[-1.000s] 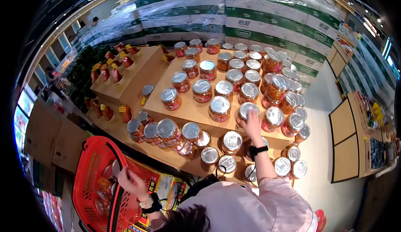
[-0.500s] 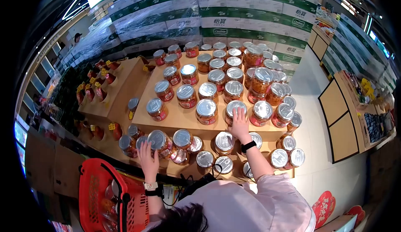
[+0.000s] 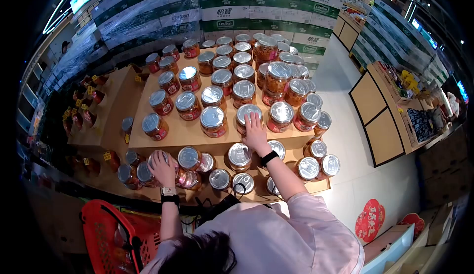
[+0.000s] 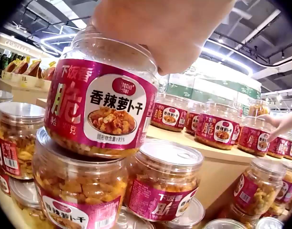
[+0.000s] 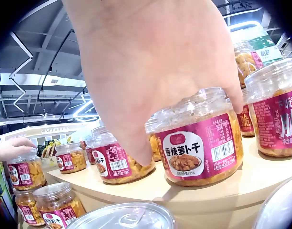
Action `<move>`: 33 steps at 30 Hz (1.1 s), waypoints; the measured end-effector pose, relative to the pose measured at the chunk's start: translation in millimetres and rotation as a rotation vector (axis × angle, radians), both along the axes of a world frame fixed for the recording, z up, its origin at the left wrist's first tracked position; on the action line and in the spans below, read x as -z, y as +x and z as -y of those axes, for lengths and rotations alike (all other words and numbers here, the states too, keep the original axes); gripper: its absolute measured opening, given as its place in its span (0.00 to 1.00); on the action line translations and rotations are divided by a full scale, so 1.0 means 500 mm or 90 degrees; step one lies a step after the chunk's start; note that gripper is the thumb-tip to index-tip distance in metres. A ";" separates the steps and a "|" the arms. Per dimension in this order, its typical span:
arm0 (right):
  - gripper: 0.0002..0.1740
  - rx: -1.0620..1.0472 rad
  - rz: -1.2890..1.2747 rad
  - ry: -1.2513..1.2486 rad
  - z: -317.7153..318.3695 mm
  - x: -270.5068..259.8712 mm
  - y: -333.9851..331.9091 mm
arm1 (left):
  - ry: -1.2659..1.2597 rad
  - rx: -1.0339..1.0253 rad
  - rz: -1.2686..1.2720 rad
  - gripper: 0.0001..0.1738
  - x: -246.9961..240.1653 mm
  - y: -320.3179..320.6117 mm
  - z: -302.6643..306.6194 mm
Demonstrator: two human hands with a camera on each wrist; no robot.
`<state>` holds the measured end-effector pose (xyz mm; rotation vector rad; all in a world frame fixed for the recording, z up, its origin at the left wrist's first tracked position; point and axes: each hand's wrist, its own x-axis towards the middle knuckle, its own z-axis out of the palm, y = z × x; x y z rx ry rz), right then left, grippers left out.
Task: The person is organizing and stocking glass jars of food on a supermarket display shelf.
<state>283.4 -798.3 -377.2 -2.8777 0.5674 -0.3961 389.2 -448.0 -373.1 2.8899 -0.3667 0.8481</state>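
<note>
My left hand (image 3: 162, 168) grips the lid of a clear jar of spicy dried radish (image 4: 100, 100) from above. That jar, with a pink label and orange contents, sits on top of another radish jar (image 4: 79, 191) on the lower tier at left. On the front edge of the upper tier (image 3: 197, 138), my right hand (image 3: 256, 135) holds a second radish jar (image 5: 198, 148) by its top, thumb on one side and fingers on the other. My palm hides much of its silver lid.
Many similar jars, some stacked, crowd both tiers; one silver-lidded jar (image 5: 124, 219) stands below my right hand. A red shopping basket (image 3: 101, 237) holding jars is at lower left. Wrapped cartons (image 3: 256, 7) rise behind. A wooden shelf unit (image 3: 380, 116) stands across the aisle.
My left hand has left the basket's handle and moved to a jar at the left of the lower tier. My right hand stays at the same jar. The head view has turned right.
</note>
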 end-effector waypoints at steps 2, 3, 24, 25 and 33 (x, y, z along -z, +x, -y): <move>0.55 -0.001 0.000 -0.006 0.001 0.003 0.001 | -0.001 0.004 0.009 0.21 0.000 -0.005 -0.002; 0.55 -0.002 0.000 -0.008 0.001 0.004 0.002 | -0.002 0.005 0.012 0.21 -0.001 -0.010 -0.003; 0.58 -0.005 -0.057 -0.039 -0.002 -0.010 0.001 | -0.023 0.004 0.013 0.23 0.007 -0.014 -0.012; 0.58 -0.006 -0.062 -0.035 -0.003 -0.011 0.002 | -0.022 0.002 0.013 0.23 0.008 -0.014 -0.013; 0.57 -0.002 -0.042 -0.035 -0.006 -0.011 0.003 | -0.035 0.010 0.011 0.24 -0.001 -0.013 -0.010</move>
